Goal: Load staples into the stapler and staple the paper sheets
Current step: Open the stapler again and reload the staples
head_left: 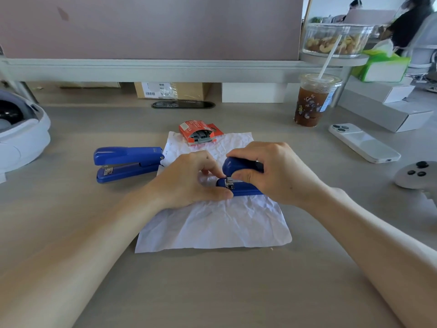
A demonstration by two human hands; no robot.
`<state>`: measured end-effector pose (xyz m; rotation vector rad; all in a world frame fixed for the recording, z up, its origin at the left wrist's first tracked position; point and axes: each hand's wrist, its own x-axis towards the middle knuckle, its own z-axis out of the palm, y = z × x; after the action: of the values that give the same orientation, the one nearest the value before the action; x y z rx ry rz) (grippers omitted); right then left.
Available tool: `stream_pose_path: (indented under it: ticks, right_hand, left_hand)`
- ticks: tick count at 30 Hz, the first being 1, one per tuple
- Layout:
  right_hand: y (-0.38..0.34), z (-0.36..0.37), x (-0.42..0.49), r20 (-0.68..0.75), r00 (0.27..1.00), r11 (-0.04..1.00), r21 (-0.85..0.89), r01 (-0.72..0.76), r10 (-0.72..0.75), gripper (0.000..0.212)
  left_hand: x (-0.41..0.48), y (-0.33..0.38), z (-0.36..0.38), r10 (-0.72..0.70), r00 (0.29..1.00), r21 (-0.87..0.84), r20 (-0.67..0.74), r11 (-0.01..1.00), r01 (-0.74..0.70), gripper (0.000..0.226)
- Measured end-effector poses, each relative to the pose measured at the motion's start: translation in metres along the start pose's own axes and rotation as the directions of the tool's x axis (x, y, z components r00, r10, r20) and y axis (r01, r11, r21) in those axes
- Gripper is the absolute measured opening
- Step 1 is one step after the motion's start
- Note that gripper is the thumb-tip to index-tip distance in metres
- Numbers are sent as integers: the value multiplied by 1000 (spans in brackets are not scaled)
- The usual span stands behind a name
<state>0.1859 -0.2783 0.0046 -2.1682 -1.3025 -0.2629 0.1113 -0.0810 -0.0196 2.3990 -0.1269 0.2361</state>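
Two blue staplers; which is in use?
— The nearer stapler, on the crumpled paper sheet mid-desk; the spare stapler lies just left. The right hand is curled round its top, and the left hand pinches its front end.
— Any advice?
— Likely: steady the base, seat the paper fully, press straight down.
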Motion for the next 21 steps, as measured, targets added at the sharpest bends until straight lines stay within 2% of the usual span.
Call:
stream_pose_path:
  ticks: [6,10,16,21]
  right_hand:
    - [1,2,-1,37,999,999,-29,29,-28,21]
    - [6,5,-5,58,998,997,-72,34,-30,34]
    - [6,7,-12,220,975,988,-154,-7,41,63]
    - [6,7,-13,233,971,976,-220,6,46,65]
  left_hand:
    - [-7,-4,-12,32,999,114,-11,993,-31,33]
    - [-9,-7,-25,27,1000,158,-5,987,-26,46]
    - [-10,-10,-28,4,1000,207,23,978,-9,45]
    - [-9,-5,-26,-7,999,254,52,967,-6,44]
